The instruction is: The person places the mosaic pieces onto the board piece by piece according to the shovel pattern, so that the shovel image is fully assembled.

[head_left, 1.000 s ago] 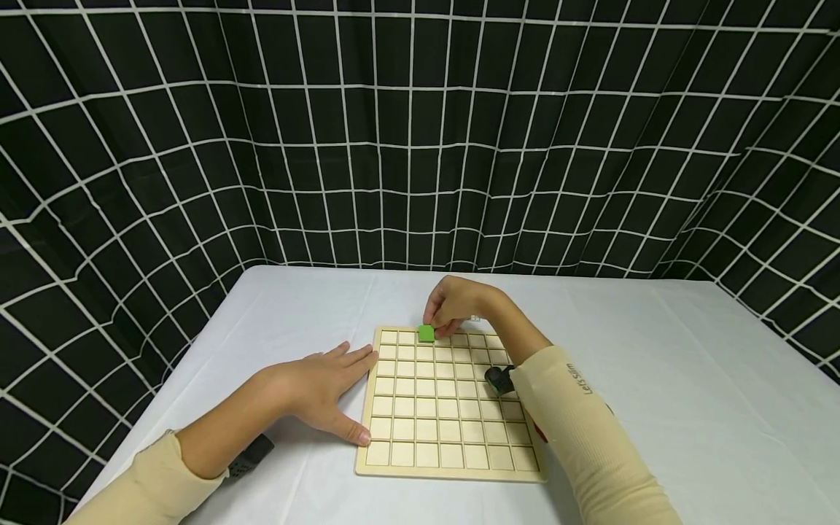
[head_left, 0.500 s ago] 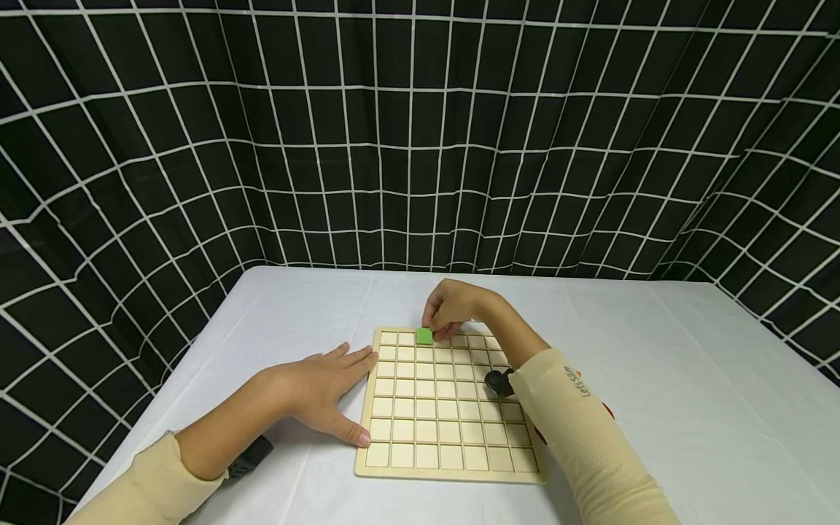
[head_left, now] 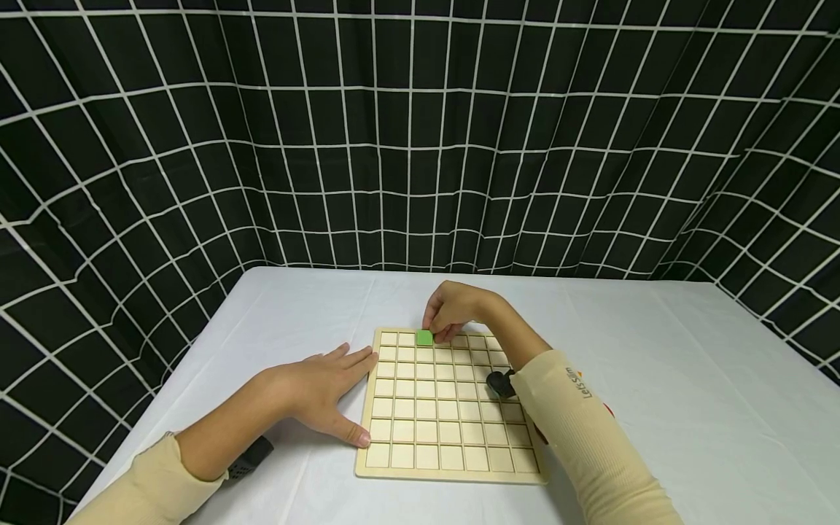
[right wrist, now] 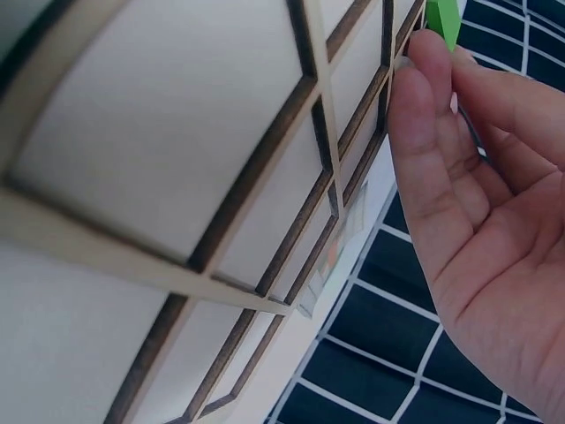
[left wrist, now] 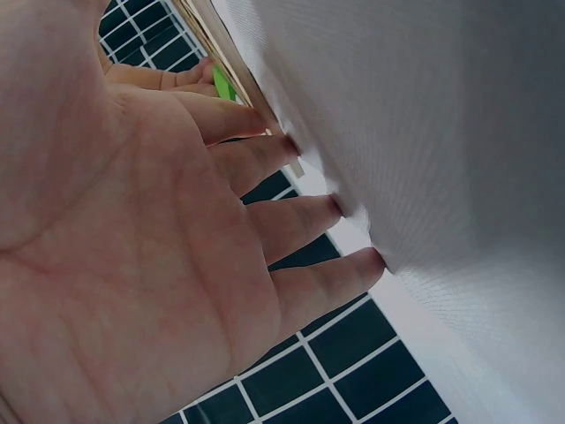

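Note:
A square wooden board [head_left: 436, 408] with a recessed grid lies on the white table. At its far edge my right hand [head_left: 456, 310] pinches a small green tile [head_left: 424, 337] between thumb and fingers, over the third cell from the left. The right wrist view has the green tile [right wrist: 444, 19] just past the fingertips, tilted above the grid bars. Spread flat on the left, my left hand [head_left: 321, 394] has its thumb and fingertips at the board's left edge. Its fingers [left wrist: 300, 221] are straight, their tips against the tablecloth and the board's side.
White cloth covers the table [head_left: 656, 364]. A black grid-patterned curtain [head_left: 420, 146] stands behind and at both sides. Part of a red thing [head_left: 609, 410] shows beside the right sleeve [head_left: 590, 430]. A clear item with an orange patch [right wrist: 332, 256] lies past the board.
My right hand has lowered slightly with the green tile, which has shifted a little left and down onto the far-row cell. The left hand has stayed still.

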The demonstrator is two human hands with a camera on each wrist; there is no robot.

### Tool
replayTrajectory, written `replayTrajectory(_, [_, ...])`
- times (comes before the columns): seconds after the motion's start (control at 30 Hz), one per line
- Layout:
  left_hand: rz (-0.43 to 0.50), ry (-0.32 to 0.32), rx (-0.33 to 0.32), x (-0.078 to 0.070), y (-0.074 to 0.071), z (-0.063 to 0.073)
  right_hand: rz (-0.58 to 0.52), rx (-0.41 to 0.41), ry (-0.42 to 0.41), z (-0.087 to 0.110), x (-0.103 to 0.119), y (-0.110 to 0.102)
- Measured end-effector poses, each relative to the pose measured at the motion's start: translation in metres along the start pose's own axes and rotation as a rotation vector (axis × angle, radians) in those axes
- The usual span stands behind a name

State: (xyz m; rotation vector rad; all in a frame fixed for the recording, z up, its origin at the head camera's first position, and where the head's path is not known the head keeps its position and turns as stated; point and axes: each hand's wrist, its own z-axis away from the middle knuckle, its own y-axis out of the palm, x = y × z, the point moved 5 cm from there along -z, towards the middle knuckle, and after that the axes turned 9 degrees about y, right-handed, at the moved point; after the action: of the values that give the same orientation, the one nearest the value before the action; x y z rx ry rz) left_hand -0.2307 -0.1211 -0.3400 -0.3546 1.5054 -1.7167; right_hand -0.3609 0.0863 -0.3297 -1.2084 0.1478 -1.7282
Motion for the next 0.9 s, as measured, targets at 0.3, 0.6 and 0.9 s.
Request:
replayTrajectory(0.3, [-0.004, -0.001, -0.001, 0.001, 0.0, 0.0, 0.003, -0.008, -0.01, 0.001, 0.0, 0.0])
replayTrajectory(0.6, [-0.008, -0.025, 0.005, 0.003, 0.002, 0.001, -0.03, -0.014, -0.02, 0.001, -0.002, 0.002])
replayTrajectory(0.9, [0.001, 0.004, -0.008, 0.002, 0.001, 0.001, 0.024, 0.023, -0.062, 0.012, 0.0, 0.005])
